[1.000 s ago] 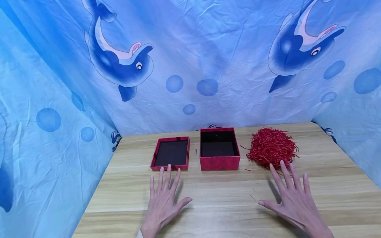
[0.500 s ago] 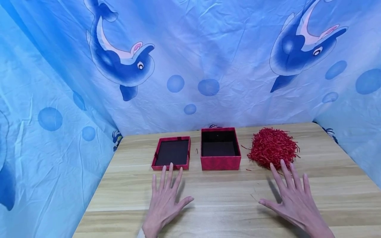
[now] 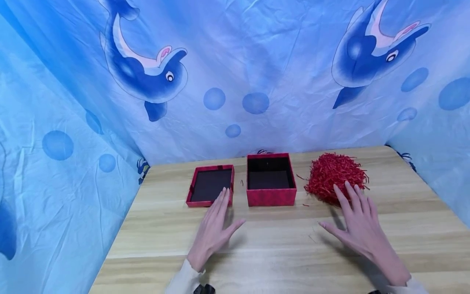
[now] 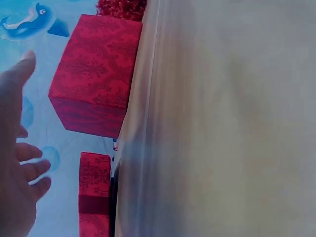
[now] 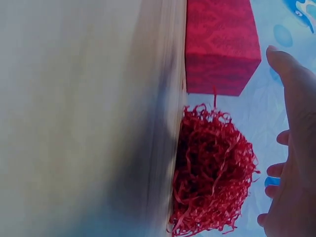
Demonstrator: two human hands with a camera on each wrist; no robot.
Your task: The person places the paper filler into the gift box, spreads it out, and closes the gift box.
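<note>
My left hand [image 3: 213, 232] hovers over the table in front of the red box lid [image 3: 211, 185], fingers held together and thumb spread; its fingertips overlap the lid's near right corner in the head view. The lid lies with its black inside up. To its right stands a red patterned box [image 3: 271, 197], uncovered, with a black interior. Near a heap of red shredded paper [image 3: 332, 173] my right hand [image 3: 361, 228] is held with fingers extended and thumb out, fingertips overlapping the heap's near edge. Neither hand holds anything.
The wooden table [image 3: 271, 253] carries a few stray red shreds beside the box. Behind and at both sides hangs a blue curtain [image 3: 227, 61] printed with dolphins and bubbles. Dark devices sit at both wrists, partly cut off at the lower edge.
Both hands have lifted and reached farther forward, with sleeves now in view. The left hand has moved right, and its spread fingers have come together. Box, lid and shredded paper stay put.
</note>
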